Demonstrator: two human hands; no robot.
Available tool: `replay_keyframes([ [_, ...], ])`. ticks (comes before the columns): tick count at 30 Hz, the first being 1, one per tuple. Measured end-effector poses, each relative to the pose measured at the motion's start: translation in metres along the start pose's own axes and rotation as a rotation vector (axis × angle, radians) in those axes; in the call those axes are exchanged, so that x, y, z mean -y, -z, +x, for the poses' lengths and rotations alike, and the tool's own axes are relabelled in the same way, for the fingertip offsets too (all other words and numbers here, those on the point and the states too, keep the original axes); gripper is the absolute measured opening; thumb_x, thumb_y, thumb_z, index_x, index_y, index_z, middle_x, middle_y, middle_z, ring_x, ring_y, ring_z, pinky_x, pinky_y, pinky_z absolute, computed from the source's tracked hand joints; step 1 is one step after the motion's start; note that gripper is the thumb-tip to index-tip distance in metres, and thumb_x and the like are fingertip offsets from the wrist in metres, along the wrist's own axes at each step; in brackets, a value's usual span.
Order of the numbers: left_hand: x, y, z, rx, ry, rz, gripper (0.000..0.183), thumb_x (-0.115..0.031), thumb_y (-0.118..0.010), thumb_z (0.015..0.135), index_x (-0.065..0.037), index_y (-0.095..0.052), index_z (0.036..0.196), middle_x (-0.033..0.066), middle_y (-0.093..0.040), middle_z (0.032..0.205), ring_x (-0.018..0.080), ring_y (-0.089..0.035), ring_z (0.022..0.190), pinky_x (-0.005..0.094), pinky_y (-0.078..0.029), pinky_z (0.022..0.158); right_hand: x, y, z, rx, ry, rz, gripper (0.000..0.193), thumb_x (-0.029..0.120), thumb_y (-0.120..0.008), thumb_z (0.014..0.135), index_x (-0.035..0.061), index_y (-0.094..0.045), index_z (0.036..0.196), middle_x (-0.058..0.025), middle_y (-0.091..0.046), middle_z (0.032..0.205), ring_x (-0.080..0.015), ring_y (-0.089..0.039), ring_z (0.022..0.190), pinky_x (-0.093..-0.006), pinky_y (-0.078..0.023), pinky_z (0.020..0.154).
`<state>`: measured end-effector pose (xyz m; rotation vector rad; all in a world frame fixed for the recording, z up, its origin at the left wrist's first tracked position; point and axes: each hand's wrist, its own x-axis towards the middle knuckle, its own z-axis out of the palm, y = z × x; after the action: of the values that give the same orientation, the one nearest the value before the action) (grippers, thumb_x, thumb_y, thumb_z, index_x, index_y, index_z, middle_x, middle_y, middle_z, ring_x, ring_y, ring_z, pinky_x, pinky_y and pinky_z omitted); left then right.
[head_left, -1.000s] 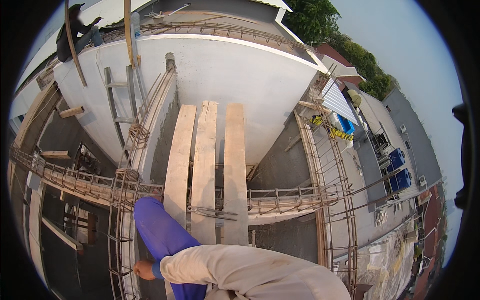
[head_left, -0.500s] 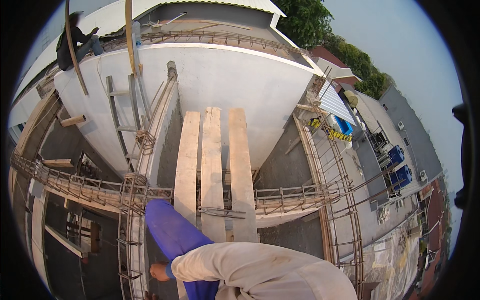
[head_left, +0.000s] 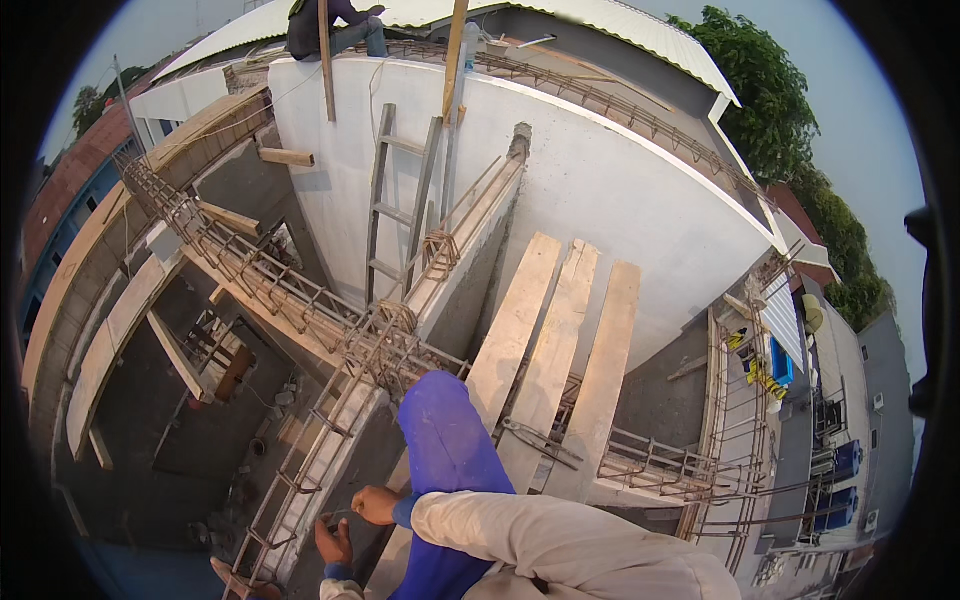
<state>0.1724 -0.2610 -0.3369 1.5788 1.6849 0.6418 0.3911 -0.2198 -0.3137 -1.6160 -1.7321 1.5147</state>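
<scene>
At the lower left of centre, my right hand (head_left: 375, 505) is closed, its fingers pinched beside my blue-trousered knee. My left hand (head_left: 334, 541) is just below and left of it, fingers curled, thumb and finger raised. A thin strand, seemingly wire (head_left: 342, 514), runs between the two hands; its ends are too small to follow. Both hands are over the side of a plank, near a rebar cage (head_left: 305, 480) lying along a narrow wall top. Metal pincers (head_left: 540, 444) rest across the wooden planks (head_left: 548, 365) beyond my knee, touched by neither hand.
Rebar cages cross at a tied junction (head_left: 385, 340) ahead. Deep drops into rooms below (head_left: 215, 470) flank the beams. A ladder (head_left: 405, 205) leans on the white wall (head_left: 620, 210). Another person (head_left: 335, 30) sits atop it. What appears to be a foot (head_left: 245, 580) is at the lower left edge.
My view has swung left, so the scene sits further right and tilted. My left hand, earlier barely showing at the lower edge, has come up into view near my right hand.
</scene>
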Motion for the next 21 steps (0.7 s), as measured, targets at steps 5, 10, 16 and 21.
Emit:
replay_keyframes([
  [5, -0.016, -0.004, -0.001, -0.262, 0.288, 0.048, 0.037, -0.023, -0.074, 0.092, 0.002, -0.065, 0.117, 0.025, -0.068, 0.11, 0.0432, -0.065, 0.103, 0.0464, -0.053, 0.09, 0.014, 0.016, -0.014, -0.022, 0.033, -0.132, 0.024, 0.019, -0.062, 0.094, 0.0135, -0.079, 0.109, -0.0152, -0.076, 0.11, -0.0364, -0.072, 0.102, -0.0431, -0.056, 0.091],
  [10, -0.025, -0.005, -0.003, -0.355, 0.037, 0.009, 0.029, -0.025, -0.076, 0.09, -0.002, -0.072, 0.108, 0.0209, -0.071, 0.107, 0.0399, -0.068, 0.098, 0.0476, -0.053, 0.087, 0.02, 0.02, -0.005, 0.037, -0.008, -0.183, 0.026, 0.022, -0.063, 0.094, 0.0121, -0.079, 0.111, -0.0144, -0.078, 0.102, -0.032, -0.074, 0.092, -0.0411, -0.057, 0.085],
  [16, -0.01, 0.007, -0.007, -0.203, 0.169, 0.132, 0.033, -0.042, -0.073, 0.092, -0.011, -0.078, 0.1, 0.0188, -0.075, 0.091, 0.0429, -0.07, 0.09, 0.0514, -0.055, 0.08, 0.05, 0.025, 0.007, 0.123, -0.187, -0.088, 0.03, 0.021, -0.061, 0.095, 0.004, -0.077, 0.113, -0.011, -0.076, 0.088, -0.0176, -0.071, 0.074, -0.0339, -0.056, 0.073],
  [21, 0.002, 0.014, -0.007, -0.247, 0.321, 0.167, 0.04, -0.051, -0.067, 0.095, -0.013, -0.079, 0.097, 0.0205, -0.075, 0.089, 0.0441, -0.07, 0.089, 0.0529, -0.055, 0.08, 0.075, 0.005, 0.022, 0.157, -0.112, -0.084, 0.029, 0.024, -0.061, 0.097, 0.0084, -0.078, 0.116, -0.0045, -0.073, 0.078, -0.0169, -0.066, 0.07, -0.0326, -0.051, 0.068],
])
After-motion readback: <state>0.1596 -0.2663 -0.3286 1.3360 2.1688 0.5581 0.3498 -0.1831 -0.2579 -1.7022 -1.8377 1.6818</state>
